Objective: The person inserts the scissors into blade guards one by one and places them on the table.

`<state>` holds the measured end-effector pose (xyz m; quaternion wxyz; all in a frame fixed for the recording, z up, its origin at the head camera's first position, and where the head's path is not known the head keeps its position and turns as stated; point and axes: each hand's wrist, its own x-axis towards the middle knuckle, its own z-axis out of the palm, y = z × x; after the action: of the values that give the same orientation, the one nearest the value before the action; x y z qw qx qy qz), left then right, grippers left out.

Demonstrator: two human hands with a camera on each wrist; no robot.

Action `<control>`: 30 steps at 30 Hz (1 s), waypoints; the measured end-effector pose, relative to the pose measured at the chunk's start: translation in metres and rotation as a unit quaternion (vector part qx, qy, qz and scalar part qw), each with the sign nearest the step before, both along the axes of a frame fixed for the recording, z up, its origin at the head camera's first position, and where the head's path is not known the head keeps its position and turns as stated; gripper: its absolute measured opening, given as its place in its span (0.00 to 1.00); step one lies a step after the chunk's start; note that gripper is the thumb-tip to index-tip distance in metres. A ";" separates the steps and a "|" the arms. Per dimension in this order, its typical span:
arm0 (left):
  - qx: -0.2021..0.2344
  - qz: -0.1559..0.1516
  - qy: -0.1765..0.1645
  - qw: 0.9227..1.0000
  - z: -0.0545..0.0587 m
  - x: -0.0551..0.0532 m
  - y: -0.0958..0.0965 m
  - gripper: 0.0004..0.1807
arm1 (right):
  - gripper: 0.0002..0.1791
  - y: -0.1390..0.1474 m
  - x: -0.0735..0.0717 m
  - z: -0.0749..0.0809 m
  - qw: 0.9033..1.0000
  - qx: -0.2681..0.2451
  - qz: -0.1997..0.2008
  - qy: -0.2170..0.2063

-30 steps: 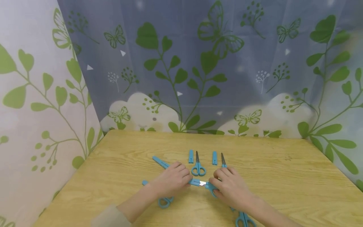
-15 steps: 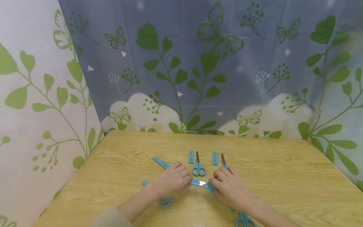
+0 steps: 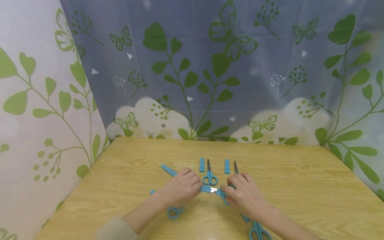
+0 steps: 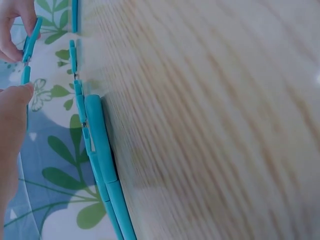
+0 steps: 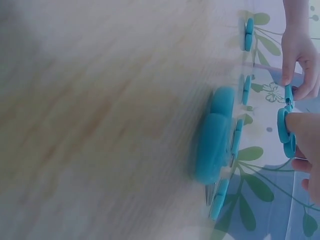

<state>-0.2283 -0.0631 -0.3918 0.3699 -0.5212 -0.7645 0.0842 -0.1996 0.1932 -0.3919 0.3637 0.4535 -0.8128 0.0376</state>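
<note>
Between my hands, above the table, is a pair of blue-handled scissors (image 3: 223,196). My right hand (image 3: 246,195) grips its handles. My left hand (image 3: 183,187) pinches the blue blade cover (image 3: 205,189). A short stretch of shiny blade (image 3: 213,190) shows between cover and handles; the rest of the blade is hidden in the cover. In the right wrist view, the handle loops (image 5: 284,131) stick out from my right hand, and my left hand's fingers meet the cover (image 5: 288,93).
Behind my hands lie uncovered scissors (image 3: 210,178), a loose cover (image 3: 202,165), another cover (image 3: 227,166) and a dark blade (image 3: 236,166) partly behind my right hand. More scissors lie at left (image 3: 174,212) and front right (image 3: 258,231). A patterned cloth (image 3: 192,73) stands behind the table (image 3: 300,186).
Both hands have risen slightly with the scissors and cover. The bare stretch of blade looks the same length. Slightly more of the blue piece under my right wrist shows.
</note>
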 end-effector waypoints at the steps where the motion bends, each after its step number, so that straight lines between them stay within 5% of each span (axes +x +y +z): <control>1: -0.002 0.001 0.002 1.000 0.000 0.000 0.000 0.10 | 0.22 0.000 0.000 0.000 1.000 0.002 -0.001 0.000; 30: 0.008 -0.027 0.026 0.999 0.001 0.000 0.000 0.04 | 0.24 -0.002 0.000 0.001 1.000 0.002 0.009 0.015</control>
<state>-0.2285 -0.0627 -0.3905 0.3961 -0.5364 -0.7408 0.0811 -0.1993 0.1917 -0.3909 0.3750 0.4619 -0.8031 0.0324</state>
